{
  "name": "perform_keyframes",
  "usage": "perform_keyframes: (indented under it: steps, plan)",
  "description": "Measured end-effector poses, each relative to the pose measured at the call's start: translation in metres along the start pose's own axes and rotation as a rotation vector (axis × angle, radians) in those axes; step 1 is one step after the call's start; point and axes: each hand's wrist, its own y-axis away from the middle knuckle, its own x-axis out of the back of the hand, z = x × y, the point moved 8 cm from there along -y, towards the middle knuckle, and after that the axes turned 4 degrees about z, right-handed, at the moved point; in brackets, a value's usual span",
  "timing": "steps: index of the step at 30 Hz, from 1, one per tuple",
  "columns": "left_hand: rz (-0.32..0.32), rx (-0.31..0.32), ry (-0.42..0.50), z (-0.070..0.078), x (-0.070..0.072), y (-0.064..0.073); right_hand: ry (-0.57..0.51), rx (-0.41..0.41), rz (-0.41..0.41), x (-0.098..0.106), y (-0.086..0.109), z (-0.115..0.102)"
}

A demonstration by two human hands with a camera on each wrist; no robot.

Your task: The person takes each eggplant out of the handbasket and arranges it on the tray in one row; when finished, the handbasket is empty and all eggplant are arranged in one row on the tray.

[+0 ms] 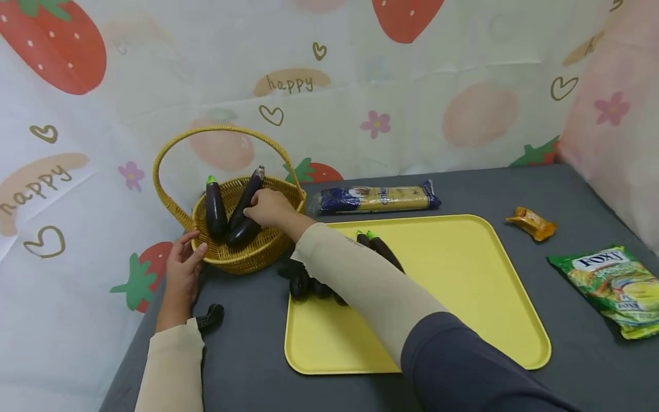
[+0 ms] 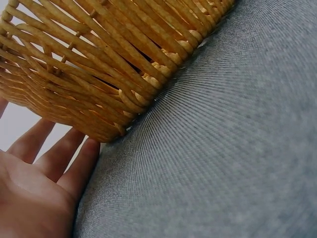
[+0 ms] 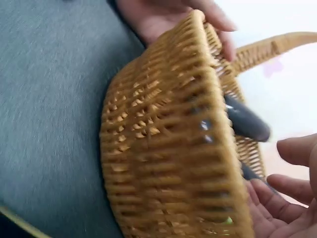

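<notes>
A yellow wicker basket (image 1: 242, 264) with a tall handle stands at the left back of the table, holding a few dark eggplants. One eggplant (image 1: 215, 209) with a green stem leans at its left side; another eggplant (image 1: 252, 189) leans toward the back, beside a lower eggplant (image 1: 243, 233). My left hand (image 1: 184, 269) touches the basket's left side, fingers extended against the weave in the left wrist view. Reaching into the basket over the eggplants, my right hand (image 1: 272, 209) has its thumb and fingers apart in the right wrist view, with nothing visibly pinched.
On a yellow tray (image 1: 463, 286), several eggplants (image 1: 300, 285) lie partly behind my right forearm. A pasta packet (image 1: 381, 197) lies behind it. Farther right are an orange wrapped snack (image 1: 532, 223) and a green candy bag (image 1: 612, 289). A printed curtain (image 1: 340, 131) borders the table.
</notes>
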Motion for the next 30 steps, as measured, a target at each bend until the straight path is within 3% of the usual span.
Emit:
perform_keyframes:
  steps: [4, 8, 13, 15, 20, 22, 25, 30]
  plan:
    - [-0.009, -0.003, -0.005, 0.003, 0.001, -0.001, 0.091, -0.020, -0.072, -0.021, -0.008, -0.002]
    - [0.002, 0.018, -0.026, 0.001, 0.001, 0.000, 0.218, -0.025, -0.228, -0.042, -0.009, 0.001]
    - [-0.018, 0.036, -0.036, -0.003, -0.003, -0.001, 0.304, -0.110, -0.346, -0.052, -0.005, 0.012]
    - [-0.024, 0.032, -0.040, -0.003, -0.005, -0.001, 0.315, -0.117, -0.351, -0.052, -0.006, 0.014]
    - [-0.010, 0.021, -0.035, -0.001, -0.004, -0.002, 0.352, -0.014, -0.307, -0.049, -0.009, 0.007]
    - [-0.010, 0.022, -0.033, -0.001, -0.003, -0.002, 0.349, -0.008, -0.277, -0.047, -0.011, 0.006]
    - [-0.011, 0.026, -0.048, -0.002, -0.002, -0.001, 0.273, -0.094, -0.228, -0.040, -0.015, 0.011]
    - [0.001, 0.030, -0.059, -0.001, 0.001, -0.001, 0.030, -0.252, -0.147, -0.024, -0.017, 0.018]
